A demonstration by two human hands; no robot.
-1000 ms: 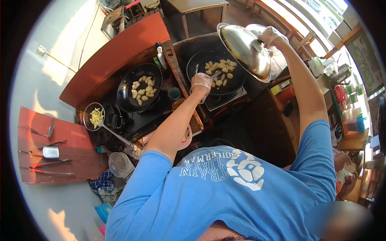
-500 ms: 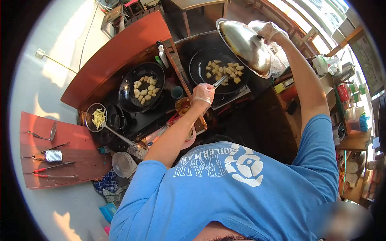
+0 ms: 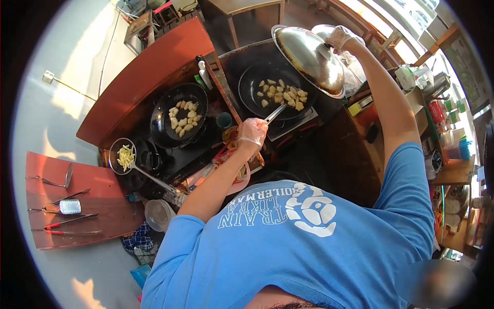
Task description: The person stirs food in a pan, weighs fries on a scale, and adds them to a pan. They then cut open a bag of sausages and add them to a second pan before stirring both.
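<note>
My left hand (image 3: 252, 133), in a clear plastic glove, is closed around the handle of a metal-handled cooking utensil (image 3: 276, 112). Its working end lies among pale yellow food pieces (image 3: 290, 95) in the right-hand black wok (image 3: 248, 98), too mixed in to show its shape. My right hand (image 3: 341, 39), also gloved, grips the knob of a domed metal lid (image 3: 309, 56). That lid is held tilted above the wok's far right side. A second black wok (image 3: 157, 121) to the left holds similar food pieces (image 3: 185, 117).
A wire strainer (image 3: 111, 158) with pale strips (image 3: 125, 156) rests left of the woks. Tongs (image 3: 72, 221) and other tools lie on a red panel (image 3: 105, 193). A red windshield (image 3: 149, 77) stands behind the stove. Shelves with containers (image 3: 453, 170) line the right side.
My left hand and the utensil have shifted slightly left and toward me. Food pieces in the right-hand wok are rearranged, some pushed together at its right. My right hand still holds the lid raised.
</note>
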